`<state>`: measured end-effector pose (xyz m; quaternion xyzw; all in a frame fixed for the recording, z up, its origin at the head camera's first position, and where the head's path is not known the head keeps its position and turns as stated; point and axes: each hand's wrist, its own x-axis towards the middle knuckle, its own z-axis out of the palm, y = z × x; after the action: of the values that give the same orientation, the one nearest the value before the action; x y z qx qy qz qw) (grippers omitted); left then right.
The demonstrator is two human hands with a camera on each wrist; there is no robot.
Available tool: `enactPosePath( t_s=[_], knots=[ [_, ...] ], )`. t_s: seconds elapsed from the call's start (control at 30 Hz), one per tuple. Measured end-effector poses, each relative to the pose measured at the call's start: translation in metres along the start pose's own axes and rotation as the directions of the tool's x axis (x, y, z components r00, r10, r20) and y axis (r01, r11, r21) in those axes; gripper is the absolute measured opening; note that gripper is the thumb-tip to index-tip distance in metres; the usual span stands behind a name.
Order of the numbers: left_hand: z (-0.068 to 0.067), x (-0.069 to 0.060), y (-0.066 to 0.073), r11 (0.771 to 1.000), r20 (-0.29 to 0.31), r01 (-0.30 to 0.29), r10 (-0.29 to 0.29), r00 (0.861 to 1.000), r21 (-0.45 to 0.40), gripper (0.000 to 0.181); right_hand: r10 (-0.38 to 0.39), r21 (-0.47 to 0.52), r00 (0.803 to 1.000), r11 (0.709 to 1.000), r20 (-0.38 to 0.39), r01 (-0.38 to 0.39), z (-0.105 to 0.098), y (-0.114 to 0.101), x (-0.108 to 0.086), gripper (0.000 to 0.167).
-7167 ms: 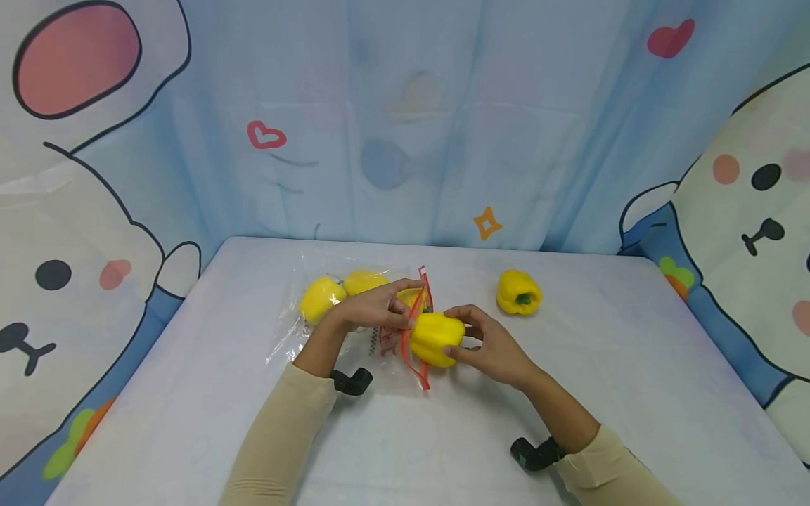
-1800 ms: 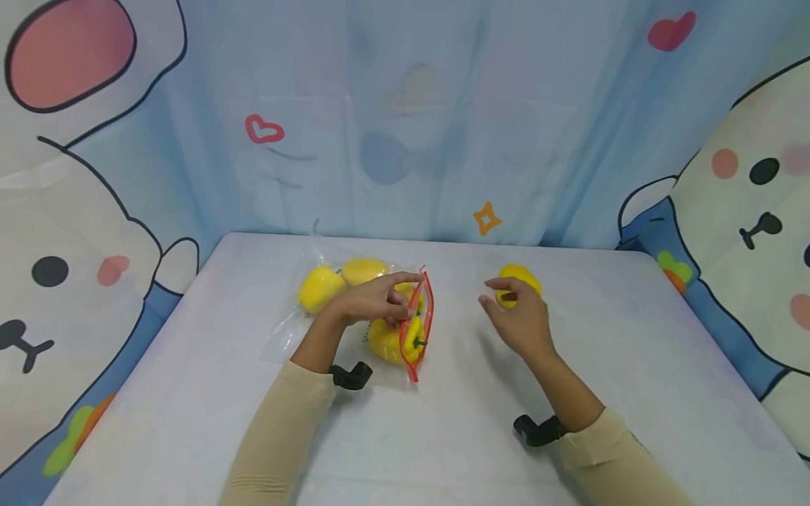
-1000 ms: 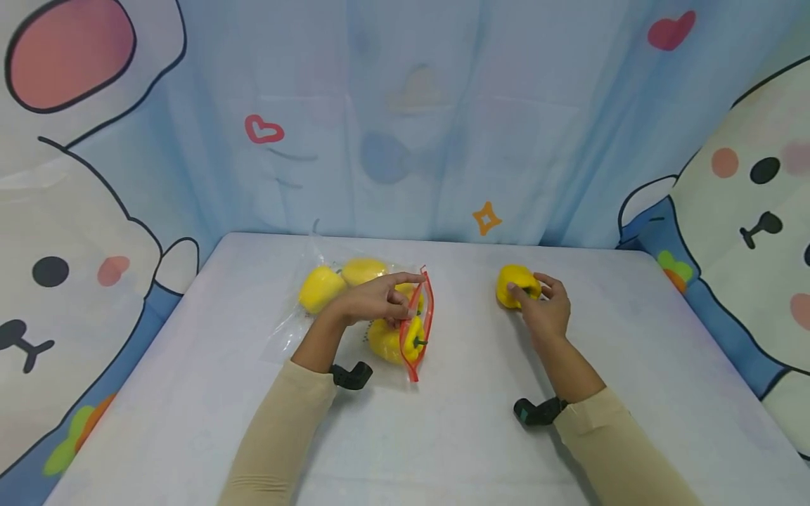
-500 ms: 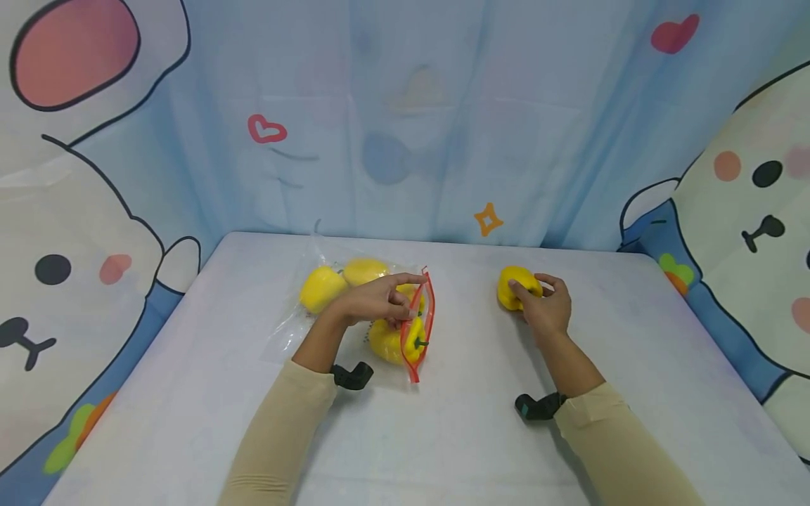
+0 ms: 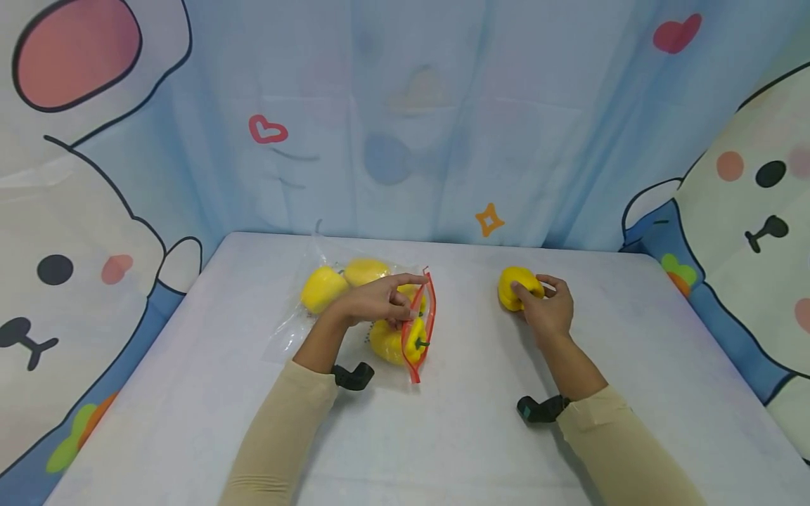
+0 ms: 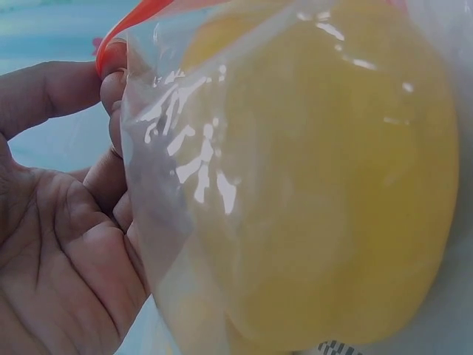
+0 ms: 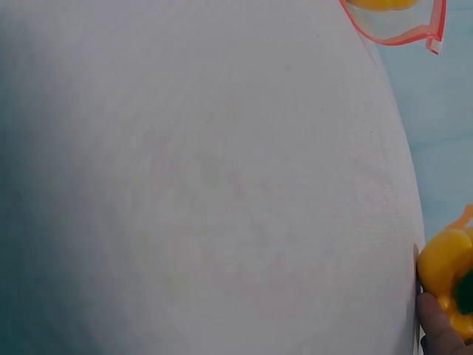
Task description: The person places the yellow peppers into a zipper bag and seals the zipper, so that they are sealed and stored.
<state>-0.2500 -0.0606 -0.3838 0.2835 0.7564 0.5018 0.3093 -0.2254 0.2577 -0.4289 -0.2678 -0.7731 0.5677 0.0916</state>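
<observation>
A clear bag with a red zip edge (image 5: pixel 432 309) lies left of the table's middle, its mouth facing right. Inside are several yellow bell peppers; one (image 5: pixel 387 341) has its green stem at the mouth. My left hand (image 5: pixel 373 301) pinches the bag's edge, and in the left wrist view the fingers (image 6: pixel 114 89) grip the plastic beside a large yellow pepper (image 6: pixel 325 185). At the back right, my right hand (image 5: pixel 549 309) holds a single yellow pepper (image 5: pixel 514 287) between thumb and fingers. That pepper (image 7: pixel 443 262) shows at the right wrist view's lower right edge.
The white table (image 5: pixel 468 436) runs back to a blue curtain (image 5: pixel 405 126) printed with hearts and cartoon animals. A black wrist device (image 5: pixel 354 377) sits at the left wrist, another (image 5: pixel 538 409) at the right.
The right hand has left the pepper at the bag, which now lies within the mouth, and has taken hold of the one at the back right. The left hand has stayed at the bag's edge.
</observation>
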Motion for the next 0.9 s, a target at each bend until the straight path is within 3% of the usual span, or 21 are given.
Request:
enactPosePath(
  t_s=[0.6,0.9],
  knots=[
    [0.0,0.0,0.0,1.0,0.011,-0.008,0.008,1.0,-0.004,0.07,-0.048,-0.033,0.997,0.998,0.053,0.05,-0.008,-0.002,-0.014,0.072],
    [0.0,-0.001,-0.001,1.0,-0.006,0.002,-0.002,1.0,0.013,0.07,-0.075,-0.052,0.978,0.995,0.193,0.087,-0.018,-0.009,-0.045,0.075]
  ],
)
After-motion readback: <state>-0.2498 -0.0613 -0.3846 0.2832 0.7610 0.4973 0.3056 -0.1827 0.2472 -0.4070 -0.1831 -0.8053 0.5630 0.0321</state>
